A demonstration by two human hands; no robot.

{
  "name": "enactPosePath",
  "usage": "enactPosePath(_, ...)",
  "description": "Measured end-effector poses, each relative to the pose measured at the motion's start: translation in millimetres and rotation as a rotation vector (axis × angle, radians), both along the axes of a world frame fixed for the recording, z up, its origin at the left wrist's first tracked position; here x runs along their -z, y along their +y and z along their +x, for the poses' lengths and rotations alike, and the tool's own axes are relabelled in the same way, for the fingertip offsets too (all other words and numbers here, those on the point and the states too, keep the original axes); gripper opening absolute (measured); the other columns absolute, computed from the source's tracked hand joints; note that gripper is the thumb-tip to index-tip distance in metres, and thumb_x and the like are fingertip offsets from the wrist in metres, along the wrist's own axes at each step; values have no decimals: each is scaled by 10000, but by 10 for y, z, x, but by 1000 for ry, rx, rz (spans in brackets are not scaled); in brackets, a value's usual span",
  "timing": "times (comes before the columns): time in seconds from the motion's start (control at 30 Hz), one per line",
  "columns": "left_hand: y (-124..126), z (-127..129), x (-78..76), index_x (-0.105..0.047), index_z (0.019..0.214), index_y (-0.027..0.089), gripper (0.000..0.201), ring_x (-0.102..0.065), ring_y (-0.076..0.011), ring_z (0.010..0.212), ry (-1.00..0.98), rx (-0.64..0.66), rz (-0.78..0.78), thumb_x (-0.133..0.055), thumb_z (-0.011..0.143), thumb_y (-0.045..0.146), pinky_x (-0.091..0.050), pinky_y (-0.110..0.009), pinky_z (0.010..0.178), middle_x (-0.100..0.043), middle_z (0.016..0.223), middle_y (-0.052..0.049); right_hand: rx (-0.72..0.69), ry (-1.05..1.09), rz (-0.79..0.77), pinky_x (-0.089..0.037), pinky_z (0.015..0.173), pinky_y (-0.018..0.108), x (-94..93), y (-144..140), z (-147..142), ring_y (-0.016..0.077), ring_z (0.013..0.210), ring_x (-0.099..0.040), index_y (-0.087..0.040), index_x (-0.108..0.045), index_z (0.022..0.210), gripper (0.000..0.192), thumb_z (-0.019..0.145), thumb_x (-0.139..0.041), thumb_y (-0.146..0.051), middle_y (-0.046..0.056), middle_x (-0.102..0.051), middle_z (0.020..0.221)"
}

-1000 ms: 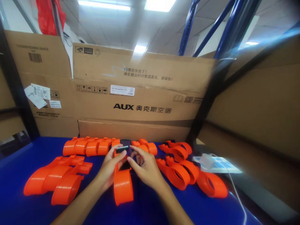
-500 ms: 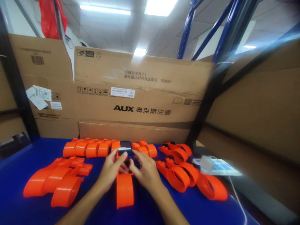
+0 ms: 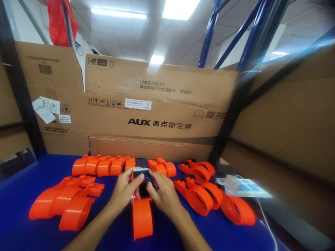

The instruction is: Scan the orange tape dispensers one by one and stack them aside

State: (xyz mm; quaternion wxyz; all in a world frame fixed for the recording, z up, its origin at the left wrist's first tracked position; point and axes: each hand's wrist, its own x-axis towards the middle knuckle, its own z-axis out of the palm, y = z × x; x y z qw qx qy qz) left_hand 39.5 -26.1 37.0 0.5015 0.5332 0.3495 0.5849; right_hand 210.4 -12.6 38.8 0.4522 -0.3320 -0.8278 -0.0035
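My left hand (image 3: 125, 188) is closed on an orange plastic holder with a round loop (image 3: 142, 219), its thumb pressed on a dark rectangular piece (image 3: 140, 172) at the holder's upper end. From the other side, my right hand (image 3: 164, 192) pinches the same upper part, fingers bent against its right edge. The loop hangs below both hands, toward me. A dark, square, screen-like object (image 3: 141, 162) shows just behind the fingertips; whether it touches the holder I cannot tell. What lies under the fingers is hidden.
Similar orange holders lie in a back row (image 3: 104, 167), in a left group (image 3: 65, 202) and in a right group (image 3: 201, 195) on the blue surface (image 3: 110, 230). A white power strip with a cable (image 3: 251, 188) sits at the right. Cardboard (image 3: 157, 139) walls the back.
The holder's loop has shifted slightly down and right, and its dark upper piece has tipped to show more of its face. Both hands keep their grip.
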Motion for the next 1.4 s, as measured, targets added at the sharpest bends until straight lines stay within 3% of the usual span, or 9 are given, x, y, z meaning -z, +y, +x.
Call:
enactPosePath(0.23, 48, -2, 27, -653, 978, 176, 365, -386, -66, 353, -110, 16, -103, -751, 757, 449, -479, -226, 424, -471, 481, 83, -28, 20, 27, -567, 726, 344, -8, 39, 24, 214, 778, -673, -163, -591, 1260, 349, 917, -562, -220, 87, -707, 871)
enactPosePath(0.5, 76, -4, 1, -655, 978, 171, 373, -444, -44, 412, -294, 58, -181, -809, 726, 400, -389, -169, 432, -549, 596, 54, -36, -150, 117, -587, 857, 407, -109, 36, 81, 253, 982, -681, -183, -539, 1363, 455, 909, -546, -162, 137, -700, 1130)
enactPosePath(0.83, 15, 14, -33, -642, 1000, 176, 377, -442, -45, 397, -263, 79, -184, -810, 730, 379, -349, -168, 428, -553, 547, 61, 66, -183, 191, -600, 828, 397, 27, 39, 4, 258, 903, -699, -101, -553, 1324, 523, 802, -532, -69, 157, -723, 1033)
enactPosePath(0.97, 12, 11, -31, -633, 984, 183, 361, -412, -44, 380, -254, 103, -170, -806, 734, 377, -309, -169, 403, -531, 516, 71, 39, -173, 170, -608, 725, 362, 113, 46, -14, 228, 739, -697, -54, -525, 1327, 554, 774, -491, -37, 125, -732, 856)
enactPosePath(1.13, 13, 10, -13, -618, 972, 189, 360, -383, -40, 359, -262, 105, -185, -805, 734, 384, -307, -180, 390, -531, 523, 76, 9, -168, 149, -599, 625, 312, 153, 38, -13, 193, 618, -677, -59, -485, 1356, 555, 801, -465, -48, 97, -729, 794)
enactPosePath(1.27, 13, -5, -10, -617, 985, 191, 371, -374, -40, 353, -252, 103, -180, -804, 733, 388, -317, -178, 387, -519, 516, 81, 15, -179, 157, -606, 626, 317, 126, 21, -11, 205, 653, -698, -72, -479, 1363, 540, 823, -467, -64, 115, -739, 848)
enactPosePath(1.4, 39, -37, -17, -633, 997, 189, 384, -368, -41, 353, -188, 84, -127, -810, 719, 387, -348, -169, 392, -483, 483, 92, 17, -174, 168, -614, 760, 357, 36, 20, 14, 238, 847, -723, -113, -515, 1331, 456, 875, -504, -109, 153, -731, 1027)
